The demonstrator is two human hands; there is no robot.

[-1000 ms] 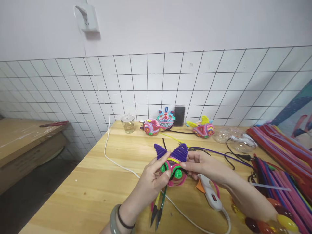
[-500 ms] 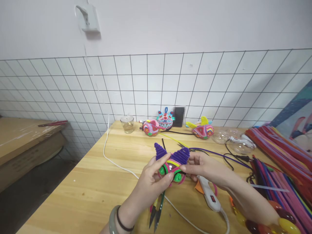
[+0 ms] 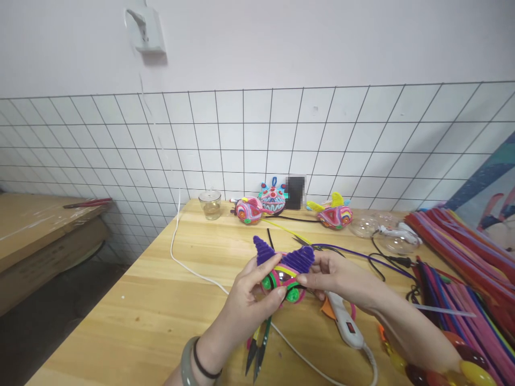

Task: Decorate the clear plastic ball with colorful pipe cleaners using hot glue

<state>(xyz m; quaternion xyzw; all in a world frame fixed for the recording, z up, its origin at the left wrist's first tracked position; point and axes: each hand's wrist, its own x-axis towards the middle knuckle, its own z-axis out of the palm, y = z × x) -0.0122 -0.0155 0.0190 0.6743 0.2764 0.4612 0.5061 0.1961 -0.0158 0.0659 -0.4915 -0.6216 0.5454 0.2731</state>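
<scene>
Between both hands is a pipe-cleaner animal ornament point(image 3: 286, 274) on a clear ball, with two purple ears, green round eyes and pink, yellow and black strips. My left hand point(image 3: 251, 295) is closed around its left side, thumb near the eyes and fingers at the ear's base. My right hand point(image 3: 332, 276) pinches its right side below the ear; some of those fingers are hidden behind it. Under the hands lie scissors point(image 3: 259, 348), blades toward me, and a white glue gun point(image 3: 346, 321) with an orange part near its tip.
Finished pipe-cleaner ornaments point(image 3: 249, 210) stand along the back, near a glass cup point(image 3: 210, 205). Clear plastic balls point(image 3: 364, 226) and bundles of pipe cleaners point(image 3: 454, 316) lie to the right. A white cord point(image 3: 193, 272) runs across the wooden table point(image 3: 132, 316).
The ornament's purple ears have tilted very slightly apart. Both hands keep their hold in nearly the same place; nothing else has visibly moved.
</scene>
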